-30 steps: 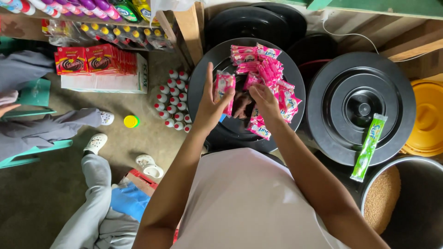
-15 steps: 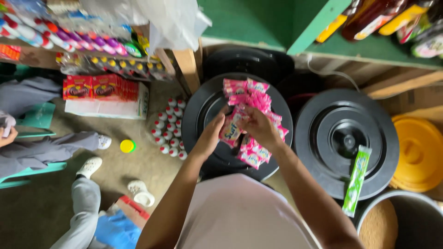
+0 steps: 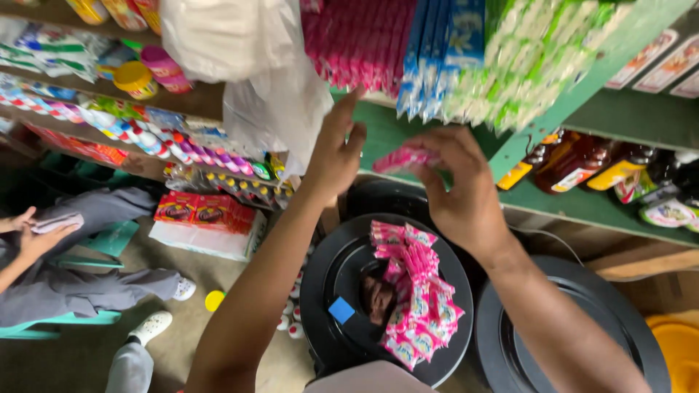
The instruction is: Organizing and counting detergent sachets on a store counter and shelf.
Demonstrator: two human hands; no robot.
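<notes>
While the pink sachet strip [image 3: 405, 158] is pinched between the fingertips of the right hand [image 3: 462, 196], it hangs in the air just under the front edge of the green shelf [image 3: 582, 80], close to the rows of pink, blue and green sachets [image 3: 451, 54] hanging there. The left hand [image 3: 336, 149] is released, fingers spread and raised, grasping nothing, a short way to the left of the strip and just below a white plastic bag [image 3: 247, 65]. Directly beneath both hands, a loose heap of pink sachets [image 3: 415, 298] lies across the middle of a round black lid [image 3: 349, 287], with a second black lid [image 3: 531, 342] beside it toward the right. Judged from this arrangement, the light fingertip pinch could slip, dropping the strip onto the heap or past the lid's rim to the floor. A brush of the open left hand against the bag or the hanging rows could pull them loose. The heap itself, reaching toward the lid's right edge, might slide off if the lid were jarred. A seated person's hands [image 3: 29, 233] at far left are well apart.
</notes>
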